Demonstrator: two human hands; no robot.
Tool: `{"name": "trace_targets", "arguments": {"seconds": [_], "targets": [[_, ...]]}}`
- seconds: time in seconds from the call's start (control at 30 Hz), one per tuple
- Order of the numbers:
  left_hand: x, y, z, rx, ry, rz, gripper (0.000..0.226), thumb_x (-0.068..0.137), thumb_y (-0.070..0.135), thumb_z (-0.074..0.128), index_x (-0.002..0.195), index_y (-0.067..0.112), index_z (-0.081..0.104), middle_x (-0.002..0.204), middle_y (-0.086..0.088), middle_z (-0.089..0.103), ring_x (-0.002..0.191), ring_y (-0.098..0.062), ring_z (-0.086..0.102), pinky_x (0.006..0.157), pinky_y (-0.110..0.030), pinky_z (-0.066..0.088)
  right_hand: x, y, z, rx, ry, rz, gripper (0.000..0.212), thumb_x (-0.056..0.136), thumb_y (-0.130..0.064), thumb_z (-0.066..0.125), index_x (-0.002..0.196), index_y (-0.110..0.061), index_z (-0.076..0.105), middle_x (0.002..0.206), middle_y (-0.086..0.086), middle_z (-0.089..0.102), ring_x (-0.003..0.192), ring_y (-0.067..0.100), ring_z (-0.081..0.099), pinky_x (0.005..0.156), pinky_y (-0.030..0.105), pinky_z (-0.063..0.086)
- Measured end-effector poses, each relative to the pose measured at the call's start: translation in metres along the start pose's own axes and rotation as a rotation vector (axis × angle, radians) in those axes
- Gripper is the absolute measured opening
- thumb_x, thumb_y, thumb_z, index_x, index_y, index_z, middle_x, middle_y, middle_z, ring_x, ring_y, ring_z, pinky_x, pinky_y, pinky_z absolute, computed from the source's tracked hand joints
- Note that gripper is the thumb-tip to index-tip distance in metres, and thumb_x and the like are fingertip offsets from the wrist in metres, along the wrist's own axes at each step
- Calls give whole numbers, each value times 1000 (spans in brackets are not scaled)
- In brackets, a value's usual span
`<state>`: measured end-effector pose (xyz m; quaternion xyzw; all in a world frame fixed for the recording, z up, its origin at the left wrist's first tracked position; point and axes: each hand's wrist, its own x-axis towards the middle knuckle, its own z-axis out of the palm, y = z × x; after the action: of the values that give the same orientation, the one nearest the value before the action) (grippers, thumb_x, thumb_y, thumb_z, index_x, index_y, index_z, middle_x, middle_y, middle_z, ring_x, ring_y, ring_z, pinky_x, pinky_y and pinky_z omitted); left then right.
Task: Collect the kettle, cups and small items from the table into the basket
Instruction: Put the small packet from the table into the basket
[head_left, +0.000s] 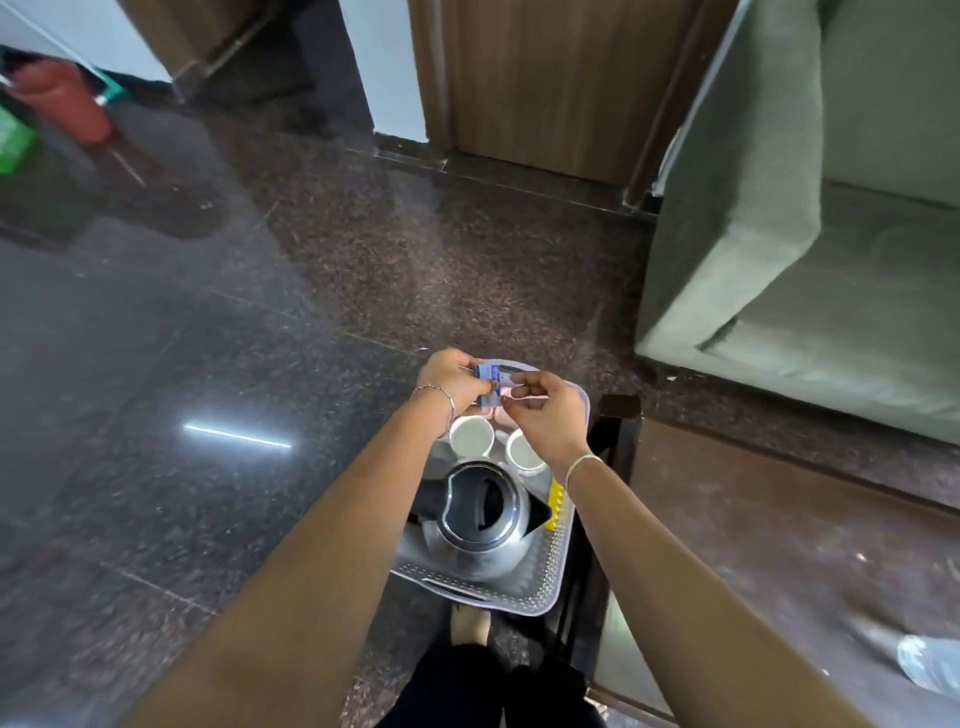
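A pale perforated basket (550, 582) stands on the dark floor below me. Inside it a steel kettle (483, 525) with a black lid lies at the near end. Two white cups (471, 436) (525, 455) stand upright beyond it, and a yellow item (556, 505) leans against the right wall. Over the basket's far end my left hand (447, 379) grips several small blue sachets (488, 379). My right hand (545, 410) pinches the same bundle from the right. Something pink (497, 414) shows below the hands.
A dark glass-topped table (727, 519) stands right of the basket, with a clear plastic bottle (930, 670) at its near right. A grey-green sofa (810, 249) fills the upper right. A wooden door (550, 78) is ahead. My feet (470, 629) stand just behind the basket.
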<state>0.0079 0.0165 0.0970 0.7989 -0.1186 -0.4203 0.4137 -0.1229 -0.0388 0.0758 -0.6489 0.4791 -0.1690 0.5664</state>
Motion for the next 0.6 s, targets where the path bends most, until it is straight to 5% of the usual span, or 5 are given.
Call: {"name": "trace_targets", "arguments": {"seconds": [0.13,0.37,0.47,0.6], "targets": [[23,-23,-31,30,45,-62,26,76,-7,72,87,13,60,104,-18,68,93,-32,68,76,-48,59,8,5,19,-13,-23,68,21,79,-1,69,95,-16,68,81,-1,68,72,14,66,82,35,56],[54,-61,-50,213,105,-57,23,76,1,70,97,11,73,103,-15,72,95,-31,69,82,-44,59,22,30,28,-31,26,136,21,76,-3,72,93,-16,68,78,-3,68,69,12,65,67,13,49],[60,-73,-50,333,98,-55,27,76,8,72,103,13,74,105,-10,73,98,-27,68,87,-37,56,26,45,23,-62,55,188,19,79,-5,68,91,-20,68,79,-4,69,73,15,66,76,28,52],[64,-84,-47,408,145,-9,25,78,13,70,103,15,74,104,-7,73,99,-25,67,86,-29,52,26,60,14,-97,107,232,17,80,-12,66,90,-25,70,79,-10,70,71,8,66,80,29,53]]}}
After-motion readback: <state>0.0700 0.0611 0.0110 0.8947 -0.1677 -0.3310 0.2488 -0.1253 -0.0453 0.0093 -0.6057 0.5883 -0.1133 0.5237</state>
